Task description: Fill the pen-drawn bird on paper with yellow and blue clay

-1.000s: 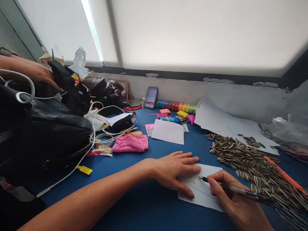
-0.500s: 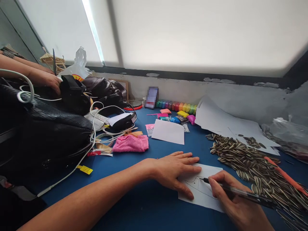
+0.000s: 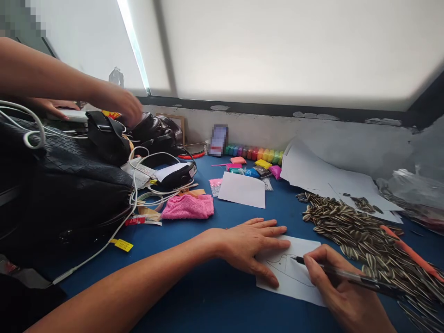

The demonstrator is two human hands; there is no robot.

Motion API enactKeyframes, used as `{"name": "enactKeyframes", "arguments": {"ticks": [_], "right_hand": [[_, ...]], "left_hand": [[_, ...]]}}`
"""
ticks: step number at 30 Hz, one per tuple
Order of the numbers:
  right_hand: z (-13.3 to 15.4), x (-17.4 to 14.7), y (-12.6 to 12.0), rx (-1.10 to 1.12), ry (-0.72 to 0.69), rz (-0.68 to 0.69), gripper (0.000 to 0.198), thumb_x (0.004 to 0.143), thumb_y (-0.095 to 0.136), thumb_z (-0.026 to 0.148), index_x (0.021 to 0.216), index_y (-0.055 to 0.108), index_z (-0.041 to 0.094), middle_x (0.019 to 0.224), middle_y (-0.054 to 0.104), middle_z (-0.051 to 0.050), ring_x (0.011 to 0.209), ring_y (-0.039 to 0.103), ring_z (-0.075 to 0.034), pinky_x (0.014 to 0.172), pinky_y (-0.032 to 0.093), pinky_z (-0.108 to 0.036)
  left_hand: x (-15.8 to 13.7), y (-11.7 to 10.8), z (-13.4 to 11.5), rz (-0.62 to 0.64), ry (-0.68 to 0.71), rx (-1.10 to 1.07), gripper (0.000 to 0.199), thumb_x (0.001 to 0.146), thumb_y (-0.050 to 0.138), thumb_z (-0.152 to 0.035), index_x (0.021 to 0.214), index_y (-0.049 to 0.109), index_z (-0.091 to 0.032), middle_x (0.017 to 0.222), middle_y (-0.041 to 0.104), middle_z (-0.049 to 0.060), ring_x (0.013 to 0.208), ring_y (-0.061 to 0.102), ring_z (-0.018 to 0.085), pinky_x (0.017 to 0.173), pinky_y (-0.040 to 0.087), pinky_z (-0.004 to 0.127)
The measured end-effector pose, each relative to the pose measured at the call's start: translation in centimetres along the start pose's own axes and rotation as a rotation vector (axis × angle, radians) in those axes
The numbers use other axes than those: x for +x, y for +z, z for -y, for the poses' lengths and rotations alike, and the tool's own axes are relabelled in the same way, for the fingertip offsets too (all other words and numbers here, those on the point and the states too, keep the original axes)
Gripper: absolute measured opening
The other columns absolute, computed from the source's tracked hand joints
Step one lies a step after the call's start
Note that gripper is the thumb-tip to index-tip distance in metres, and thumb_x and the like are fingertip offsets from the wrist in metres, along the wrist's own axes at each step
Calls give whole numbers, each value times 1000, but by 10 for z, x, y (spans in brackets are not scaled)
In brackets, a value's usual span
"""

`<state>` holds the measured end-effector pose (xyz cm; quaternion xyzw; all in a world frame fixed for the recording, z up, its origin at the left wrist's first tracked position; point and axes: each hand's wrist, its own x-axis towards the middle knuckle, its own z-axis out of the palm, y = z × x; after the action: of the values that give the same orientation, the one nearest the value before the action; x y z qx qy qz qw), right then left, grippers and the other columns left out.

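Observation:
A white sheet of paper [image 3: 294,282] with thin dark drawn lines and a small dot lies on the blue table [image 3: 194,296]. My left hand [image 3: 251,249] rests flat across its left side, fingers spread. In my right hand [image 3: 336,282] is a black pen [image 3: 360,279], pinched near the front. Its tip is at the drawing, near the end of a curved line; whether it touches the paper I cannot tell. Striped sunflower seeds [image 3: 364,240] lie in a heap just beyond and right of my right hand.
An orange stick [image 3: 412,254] lies on the seeds. Behind are white sheets [image 3: 312,171], colourful clay packs [image 3: 263,164] and a blank paper [image 3: 243,189]. Left are a pink cloth [image 3: 189,206], white cables [image 3: 135,189] and a black bag [image 3: 69,185]. Another person's hand [image 3: 128,106] reaches over the bags.
My pen tip has shifted slightly right along the drawing, with a little more line showing. My left hand stays put. The other person's arm has swung right across the bags.

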<state>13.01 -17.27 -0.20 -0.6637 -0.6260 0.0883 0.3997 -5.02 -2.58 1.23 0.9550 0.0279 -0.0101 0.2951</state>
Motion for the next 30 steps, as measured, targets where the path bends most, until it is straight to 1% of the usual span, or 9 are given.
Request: {"name": "enactKeyframes", "arguments": {"ticks": [3,7,10,14,16,19,22,27,30], "right_hand": [[-2,-1,0,4,42,27,31,91,49,45,67,56,25,56,51,5,45,48,-11,40,38,-21],[-3,-2,0,9,62,61,32,91,49,46,68,56,25,55,51,5,45,48,-12,40,38,-22],[4,-2,0,13,99,33,29,89,51,45,68,56,26,56,52,4,47,49,-13,43,39,-23],[15,-2,0,21,174,-8,29,89,50,44,67,55,26,58,52,4,50,48,-13,45,37,-24],[14,-2,0,34,165,11,30,89,50,45,66,55,26,56,50,4,48,46,-13,43,36,-24],[4,-2,0,41,99,49,31,89,51,46,66,56,26,54,48,5,44,44,-12,39,35,-23],[-3,-1,1,23,58,40,32,89,50,47,66,56,25,53,49,4,43,44,-12,38,35,-23],[5,-2,0,46,119,50,33,89,51,48,65,56,25,53,49,4,44,44,-13,40,36,-24],[11,-3,-1,52,150,0,31,88,51,47,65,55,26,54,47,4,46,44,-13,42,37,-23]], "left_hand": [[0,0,-1,5,5,12,79,85,58,-57,149,32,-19,160,13,12,149,2,26,119,5,45],[0,0,-1,7,10,16,78,85,57,-57,148,33,-19,160,13,13,149,3,26,119,6,45],[0,0,0,8,8,17,77,85,57,-58,148,33,-20,160,12,12,149,2,26,119,6,46],[0,0,1,2,14,16,77,85,56,-59,148,34,-21,160,12,11,149,2,26,119,5,44],[0,0,1,3,15,13,77,85,56,-59,148,34,-21,160,13,12,149,2,26,119,6,45],[0,0,1,5,14,12,77,86,56,-59,148,34,-20,160,13,13,149,2,26,119,7,46],[0,1,1,6,12,9,77,85,56,-59,148,34,-21,160,12,12,149,1,26,119,6,46],[-1,2,2,1,20,9,77,85,56,-59,149,33,-21,160,12,12,149,1,26,118,7,47],[-1,1,2,9,15,17,78,85,57,-58,149,33,-21,160,12,12,149,0,26,119,7,45]]}}
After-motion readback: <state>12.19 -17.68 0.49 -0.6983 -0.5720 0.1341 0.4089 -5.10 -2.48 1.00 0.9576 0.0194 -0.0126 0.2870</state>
